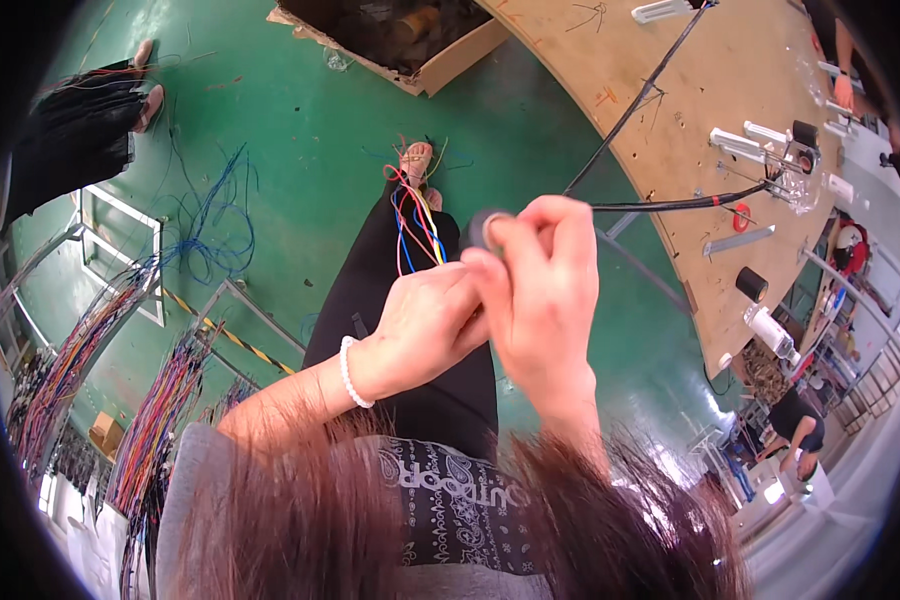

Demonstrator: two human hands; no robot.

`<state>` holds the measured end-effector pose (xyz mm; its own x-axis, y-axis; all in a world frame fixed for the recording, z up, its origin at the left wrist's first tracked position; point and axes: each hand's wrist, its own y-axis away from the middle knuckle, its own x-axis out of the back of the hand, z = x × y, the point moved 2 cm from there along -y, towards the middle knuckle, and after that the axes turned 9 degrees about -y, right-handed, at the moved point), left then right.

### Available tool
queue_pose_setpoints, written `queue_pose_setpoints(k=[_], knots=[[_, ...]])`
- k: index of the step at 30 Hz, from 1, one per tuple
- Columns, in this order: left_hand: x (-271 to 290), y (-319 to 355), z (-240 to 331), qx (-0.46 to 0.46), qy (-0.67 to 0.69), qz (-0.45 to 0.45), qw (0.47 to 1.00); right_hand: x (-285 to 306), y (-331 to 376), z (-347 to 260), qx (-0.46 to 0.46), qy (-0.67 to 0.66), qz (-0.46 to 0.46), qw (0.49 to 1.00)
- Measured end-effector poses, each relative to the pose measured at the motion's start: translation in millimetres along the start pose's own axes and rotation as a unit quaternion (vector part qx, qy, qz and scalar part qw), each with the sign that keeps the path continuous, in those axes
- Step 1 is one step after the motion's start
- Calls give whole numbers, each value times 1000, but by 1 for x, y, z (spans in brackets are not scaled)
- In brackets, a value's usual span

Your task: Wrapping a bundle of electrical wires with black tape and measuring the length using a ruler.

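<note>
My left hand (420,322), with a white beaded bracelet at its wrist, is closed in front of my chest. Loose red, blue and yellow wires (410,225) come out from behind its fingers and run away from me. Just to the right and touching it, my right hand (552,290) has its fingers curled round a dark roll (475,232) that looks like black tape. A black wrapped cable (665,206) leads from the board to behind my right hand. The spot where the fingers meet is hidden.
A wooden wiring board (620,90) with white holders (740,145) and a second black cable (645,95) stands at the right. A cardboard box (450,65) lies ahead. Wire bundles (165,420) hang on racks at the left. Another person's legs (75,130) show far left.
</note>
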<state>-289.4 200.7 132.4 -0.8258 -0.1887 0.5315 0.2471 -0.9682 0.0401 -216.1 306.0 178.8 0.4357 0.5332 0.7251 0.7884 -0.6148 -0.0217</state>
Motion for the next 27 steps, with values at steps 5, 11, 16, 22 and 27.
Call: queue_pose_setpoints(k=[5,11,16,22,27], knots=[[5,-1,-2,135,146,-72,977,-19,10,21,-78,-323,137,933],[-4,3,-2,127,245,-99,956,-40,21,36,-231,-588,223,743],[5,-3,-4,171,248,-110,947,-67,28,57,-223,-763,37,606],[4,-3,-4,66,8,-73,995,-27,73,31,-119,-241,158,950],[0,0,-4,60,24,-32,997,13,19,6,-88,-144,-29,985]])
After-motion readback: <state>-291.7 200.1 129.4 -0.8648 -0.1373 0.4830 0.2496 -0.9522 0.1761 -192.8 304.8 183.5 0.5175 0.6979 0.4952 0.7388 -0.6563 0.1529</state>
